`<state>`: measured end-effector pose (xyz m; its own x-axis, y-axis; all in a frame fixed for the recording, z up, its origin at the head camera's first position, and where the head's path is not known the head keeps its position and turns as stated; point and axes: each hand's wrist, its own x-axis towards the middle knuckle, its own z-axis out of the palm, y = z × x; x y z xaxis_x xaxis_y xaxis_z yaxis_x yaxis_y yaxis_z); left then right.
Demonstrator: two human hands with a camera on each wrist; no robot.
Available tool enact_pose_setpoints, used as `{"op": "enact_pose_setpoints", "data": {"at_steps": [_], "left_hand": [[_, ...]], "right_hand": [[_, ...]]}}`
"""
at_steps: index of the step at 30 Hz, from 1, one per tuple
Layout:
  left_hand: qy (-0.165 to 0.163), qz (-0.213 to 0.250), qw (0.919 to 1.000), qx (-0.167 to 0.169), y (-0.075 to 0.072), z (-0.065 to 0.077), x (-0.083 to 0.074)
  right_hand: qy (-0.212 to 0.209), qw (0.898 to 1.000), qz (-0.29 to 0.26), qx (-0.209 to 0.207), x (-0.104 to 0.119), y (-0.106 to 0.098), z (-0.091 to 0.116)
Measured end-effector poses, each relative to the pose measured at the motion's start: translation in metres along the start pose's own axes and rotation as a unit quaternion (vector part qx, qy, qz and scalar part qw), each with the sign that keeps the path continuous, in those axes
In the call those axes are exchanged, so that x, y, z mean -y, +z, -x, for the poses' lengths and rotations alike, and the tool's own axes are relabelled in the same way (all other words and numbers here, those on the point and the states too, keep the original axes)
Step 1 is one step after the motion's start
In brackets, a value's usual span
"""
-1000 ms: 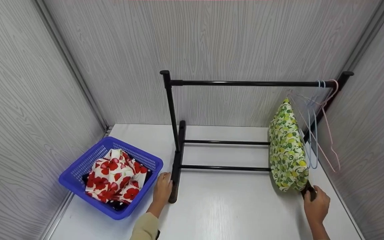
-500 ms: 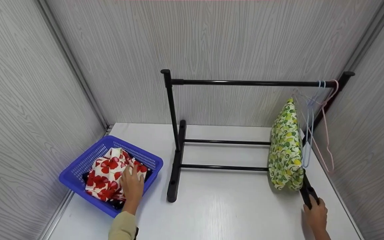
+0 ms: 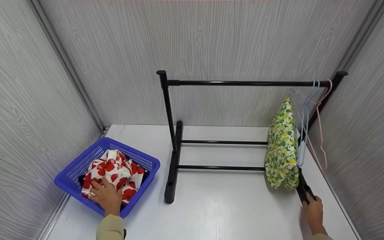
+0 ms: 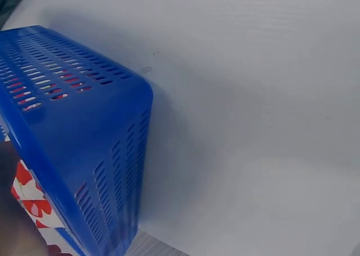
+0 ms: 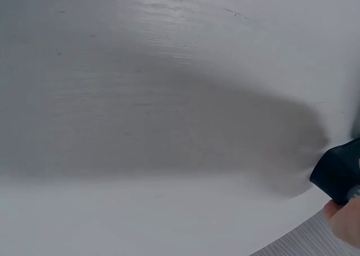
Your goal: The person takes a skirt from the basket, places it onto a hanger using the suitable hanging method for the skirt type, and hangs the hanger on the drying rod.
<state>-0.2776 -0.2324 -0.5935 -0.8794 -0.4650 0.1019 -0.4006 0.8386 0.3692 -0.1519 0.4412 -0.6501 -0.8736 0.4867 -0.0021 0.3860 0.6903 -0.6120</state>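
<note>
In the head view my left hand (image 3: 108, 198) rests on a white cloth with red flowers (image 3: 117, 170), its fingers spread over the near side of the cloth. The cloth lies bunched in a blue plastic basket (image 3: 152, 159), on top of something dark with white dots. My right hand (image 3: 313, 210) grips the near end of the right foot (image 3: 302, 186) of a black clothes rack (image 3: 218, 83). In the right wrist view fingertips (image 5: 344, 222) show against that black foot end (image 5: 337, 169). A garment with a lemon print (image 3: 282, 146) hangs at the rack's right side.
A blue hanger (image 3: 302, 133) and a pink hanger (image 3: 319, 123) hang at the right end of the rail. The rack's left foot (image 3: 170, 191) stands beside the basket on the white table (image 3: 218, 206). Grey wood-grain panels (image 3: 228, 40) enclose the table.
My left hand has left the rack's left foot and moved left onto the flowered cloth. My right hand has slid nearer on the right foot. The garment and hangers have swung slightly.
</note>
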Motion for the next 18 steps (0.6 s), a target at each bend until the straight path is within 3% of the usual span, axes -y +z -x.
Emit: {"op": "enact_pose_setpoints", "data": {"at_steps": [5, 9, 18], "left_hand": [[-0.033, 0.049, 0.9966, 0.058, 0.002, -0.004, 0.006], [-0.03, 0.082, 0.9932, 0.077, 0.003, -0.004, 0.01], [-0.01, 0.053, 0.9943, 0.092, 0.006, -0.004, 0.011]], "right_hand": [[-0.012, 1.0, -0.011, -0.007, 0.001, -0.001, -0.002], [-0.021, 1.0, -0.004, -0.009, 0.002, -0.001, -0.003], [-0.008, 1.0, 0.003, -0.021, -0.001, -0.001, -0.005]]}}
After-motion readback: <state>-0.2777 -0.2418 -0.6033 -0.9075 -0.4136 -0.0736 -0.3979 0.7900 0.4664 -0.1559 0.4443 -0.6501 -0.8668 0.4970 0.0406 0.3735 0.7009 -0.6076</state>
